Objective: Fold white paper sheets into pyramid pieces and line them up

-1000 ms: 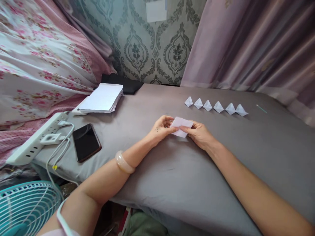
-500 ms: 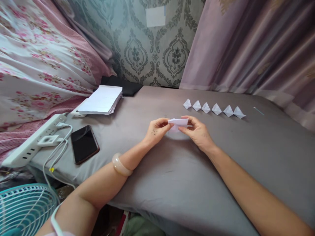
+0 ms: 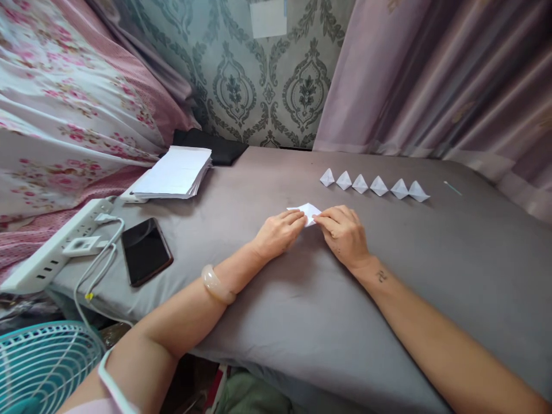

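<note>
A small piece of folded white paper (image 3: 309,211) lies between my two hands, low over the grey cloth surface (image 3: 267,184). My left hand (image 3: 279,233) is closed on its left side, fingers pressed together along the near edge. At the right corner my right hand (image 3: 344,233) pinches the paper between thumb and fingers. Part of the paper is hidden under my left fingers. Beyond my right hand stands a row of several small folded paper boats (image 3: 379,186), white and pointed.
At the back left lies a stack of white paper (image 3: 172,172) beside a black cloth (image 3: 211,146). A phone (image 3: 146,252), a white power strip (image 3: 56,247) and cables are on the left. A teal fan (image 3: 47,368) stands at lower left; a thin stick (image 3: 452,187) lies far right.
The folded paper has gone from being held upright to lying flatter and lower, a pointed shape now showing. My hands have turned knuckles-up over it. The view has shifted slightly.
</note>
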{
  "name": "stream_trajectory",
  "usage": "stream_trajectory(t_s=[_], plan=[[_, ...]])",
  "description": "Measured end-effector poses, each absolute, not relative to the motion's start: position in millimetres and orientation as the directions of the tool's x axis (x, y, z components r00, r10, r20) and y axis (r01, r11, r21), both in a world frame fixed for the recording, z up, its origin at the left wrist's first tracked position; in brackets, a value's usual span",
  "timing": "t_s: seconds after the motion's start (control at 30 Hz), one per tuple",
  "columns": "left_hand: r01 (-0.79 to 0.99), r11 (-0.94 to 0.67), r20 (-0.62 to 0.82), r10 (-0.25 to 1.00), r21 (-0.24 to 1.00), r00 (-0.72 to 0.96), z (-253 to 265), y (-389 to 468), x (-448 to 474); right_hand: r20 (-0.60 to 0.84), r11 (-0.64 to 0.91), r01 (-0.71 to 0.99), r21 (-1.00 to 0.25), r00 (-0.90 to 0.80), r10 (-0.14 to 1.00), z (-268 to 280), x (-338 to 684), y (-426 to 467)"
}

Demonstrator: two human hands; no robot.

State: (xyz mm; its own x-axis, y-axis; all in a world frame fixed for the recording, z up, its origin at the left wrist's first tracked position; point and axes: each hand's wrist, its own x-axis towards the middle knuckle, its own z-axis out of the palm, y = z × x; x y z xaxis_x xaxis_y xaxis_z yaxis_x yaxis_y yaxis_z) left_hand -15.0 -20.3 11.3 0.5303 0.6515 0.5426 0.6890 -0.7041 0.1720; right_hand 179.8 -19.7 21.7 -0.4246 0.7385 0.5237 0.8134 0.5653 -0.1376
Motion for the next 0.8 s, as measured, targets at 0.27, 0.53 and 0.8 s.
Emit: stream_trajectory(t_s=[0.27, 0.53, 0.8], plan=[[0.662, -0.699, 0.254, 0.715, 0.269, 0.651, 14, -21, -18, 0.194, 0.567, 0.817, -0.109, -0.542, 0.818, 26, 182, -34], [0.633, -0.648, 0.290, 0.759, 0.423, 0.583, 10, -8, -34, 0.038, 0.529, 0.845, 0.074, -0.533, 0.846, 35, 173, -49], [0.648, -0.592, 0.271, 0.802, 0.479, 0.532, 11, 0, -46, 0.095, 0.534, 0.845, -0.045, -0.528, 0.844, 28, 178, -43]])
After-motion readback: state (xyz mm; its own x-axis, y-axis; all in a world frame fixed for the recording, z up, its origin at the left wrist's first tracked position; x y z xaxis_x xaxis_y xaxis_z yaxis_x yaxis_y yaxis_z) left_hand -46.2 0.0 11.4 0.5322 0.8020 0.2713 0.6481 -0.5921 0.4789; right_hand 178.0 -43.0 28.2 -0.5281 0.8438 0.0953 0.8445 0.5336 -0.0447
